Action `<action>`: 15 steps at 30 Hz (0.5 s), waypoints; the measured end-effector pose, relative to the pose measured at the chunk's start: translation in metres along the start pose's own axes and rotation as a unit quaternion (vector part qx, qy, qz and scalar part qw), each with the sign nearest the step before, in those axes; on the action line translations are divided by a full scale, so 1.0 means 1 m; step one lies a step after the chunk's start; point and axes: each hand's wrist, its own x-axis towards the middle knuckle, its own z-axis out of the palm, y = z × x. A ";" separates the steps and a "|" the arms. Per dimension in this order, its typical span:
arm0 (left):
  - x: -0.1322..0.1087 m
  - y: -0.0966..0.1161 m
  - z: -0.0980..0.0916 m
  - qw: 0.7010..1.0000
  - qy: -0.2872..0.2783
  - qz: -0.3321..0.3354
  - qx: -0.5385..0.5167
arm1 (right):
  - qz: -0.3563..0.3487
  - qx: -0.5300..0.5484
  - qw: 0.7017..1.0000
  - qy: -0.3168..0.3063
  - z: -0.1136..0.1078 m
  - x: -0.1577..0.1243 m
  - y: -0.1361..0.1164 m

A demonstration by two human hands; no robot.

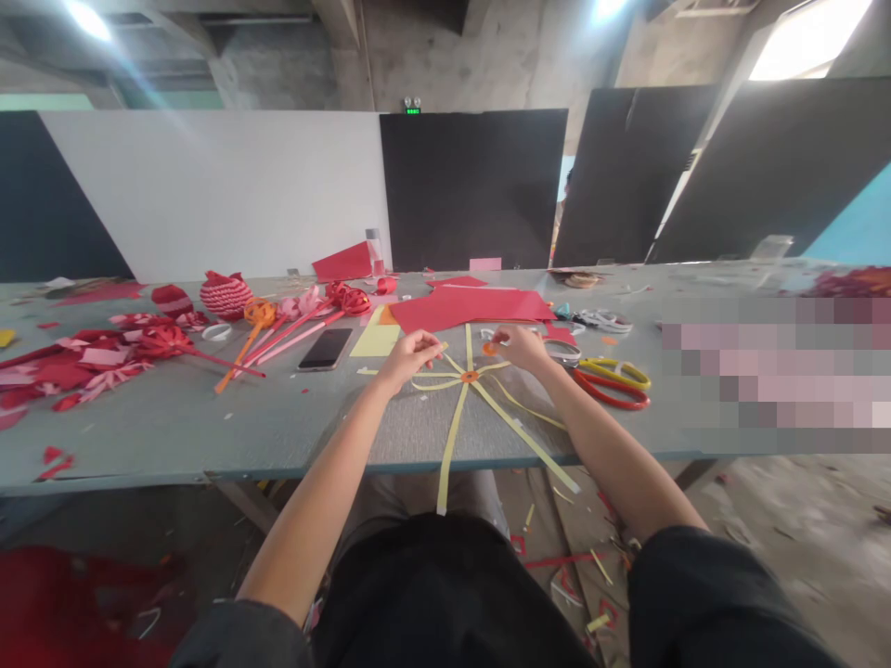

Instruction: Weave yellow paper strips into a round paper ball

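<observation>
Long pale yellow paper strips (454, 445) spread like spokes from a small orange paper disc (471, 377) on the table before me. My left hand (412, 360) is just left of the disc, its thumb and fingertips pinched on the end of a yellow strip (452, 360) that lifts off the table. Beyond the disc on the right, my right hand (522, 350) is closed, with a small orange paper piece (489, 350) at its fingertips. One strip hangs over the front table edge, and a few strips curve loosely. Part of the right side lies behind my right forearm.
Scissors with yellow and red handles (613, 385) lie right of my right hand. Red paper sheets (473, 308) are behind the strips. To the left are a phone (326, 350), a yellow sheet (374, 336) and red and orange paper flowers (259, 314). Paper scraps litter the floor.
</observation>
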 end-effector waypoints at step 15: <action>0.001 -0.003 0.013 0.999 0.013 0.022 0.034 | 0.116 0.618 0.772 -0.092 0.002 -0.032 -0.067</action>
